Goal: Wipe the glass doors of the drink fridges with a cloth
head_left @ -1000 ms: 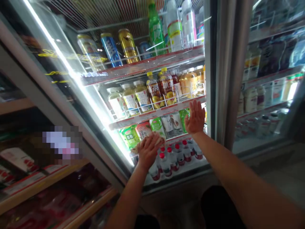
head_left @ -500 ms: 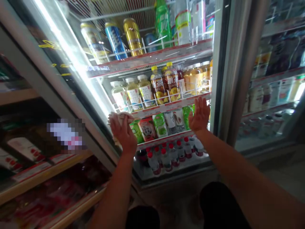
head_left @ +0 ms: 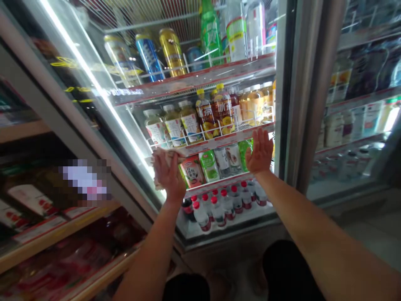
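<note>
At left, the left hand (head_left: 171,179) holds a crumpled pale cloth (head_left: 169,154) under its fingers against the fridge's glass (head_left: 219,143); at right, the right hand (head_left: 260,152) lies flat, fingers extended, empty. Beyond stand red-capped bottles (head_left: 218,215) and cans (head_left: 149,56).

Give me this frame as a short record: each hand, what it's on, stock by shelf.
left hand: holding a pale cloth, apparently against the cooler glass
right hand: open, fingers up, holding nothing, apparently flat on the glass
top shelf: blue can, gold can, green bottle, others
second shelf: yellow-capped bottles among others
third shelf: red pack, green-and-white pack, others
bottom: red-capped bottles
</note>
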Available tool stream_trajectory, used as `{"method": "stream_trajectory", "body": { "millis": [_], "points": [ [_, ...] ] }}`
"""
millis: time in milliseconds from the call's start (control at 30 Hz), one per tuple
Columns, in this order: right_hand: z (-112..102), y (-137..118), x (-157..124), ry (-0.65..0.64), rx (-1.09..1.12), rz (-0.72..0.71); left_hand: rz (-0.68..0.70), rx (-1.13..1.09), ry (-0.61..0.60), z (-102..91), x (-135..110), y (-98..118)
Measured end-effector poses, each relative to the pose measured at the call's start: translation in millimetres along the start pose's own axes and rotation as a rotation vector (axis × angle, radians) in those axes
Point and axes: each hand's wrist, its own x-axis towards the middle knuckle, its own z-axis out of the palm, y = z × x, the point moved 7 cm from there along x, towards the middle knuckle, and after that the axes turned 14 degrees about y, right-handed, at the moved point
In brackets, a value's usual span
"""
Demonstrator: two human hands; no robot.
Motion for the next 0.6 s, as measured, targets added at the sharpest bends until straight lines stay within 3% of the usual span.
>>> {"method": "stream_trajectory", "body": {
  "millis": [100,300,467,600],
  "points": [
    [1.3,0.5,-0.3,-0.005,-0.013,0.004,0.035,-0.072,-0.057,9.7,-3.0,16.8],
    [3.1,1.4,-0.5,-0.025,-0.029,0.017,-0.044,-0.015,0.049,24.4,27.6,33.4],
    [3.6,0.4,-1.1,-0.016,-0.005,0.014,0.166,-0.037,-0.158,48.6,-1.9,77.5],
    [1.1,-1.7,0.0,0.027,-0.005,-0.001,0.227,-0.045,-0.127,55.8,10.4,88.6]
  ]
}}
